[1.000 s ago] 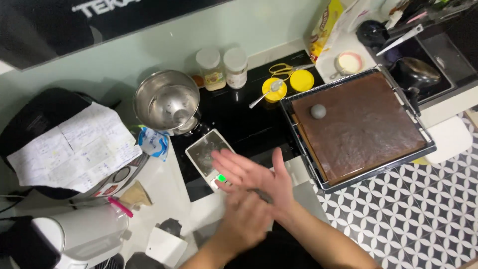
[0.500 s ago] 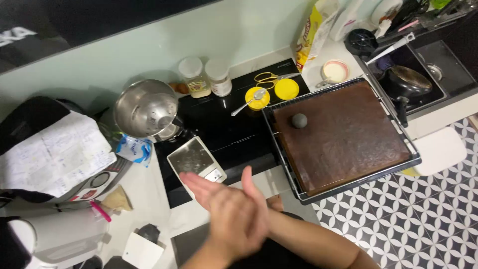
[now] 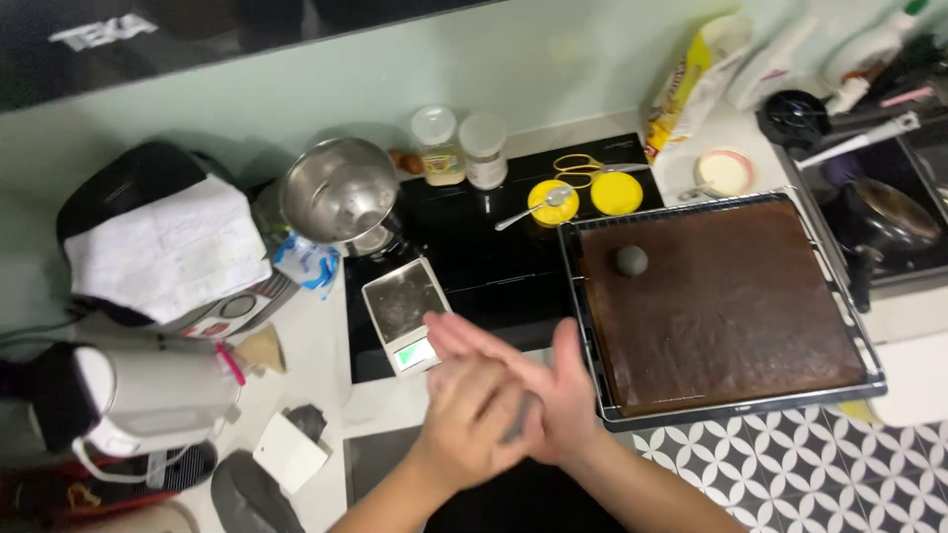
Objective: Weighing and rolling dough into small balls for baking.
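While palms press together, left hand [image 3: 472, 415], right hand [image 3: 553, 395], tray [image 3: 592, 326] beside

Left hand [image 3: 474, 415] slid back over right hand [image 3: 553, 395]; palms pressed together.

A small kitchen scale [image 3: 405, 314] sits just above and left of the hands, with a tilted steel mixing bowl [image 3: 339, 193] farther up. To their right lies a baking tray [image 3: 869, 367] lined with brown paper, carrying one grey dough ball [image 3: 631, 261] (near its upper-left corner). Well above, two yellow lids [image 3: 585, 196], a spoon [image 3: 531, 209] and two white-capped jars [image 3: 460, 146] stand on the black cooktop [image 3: 494, 271].
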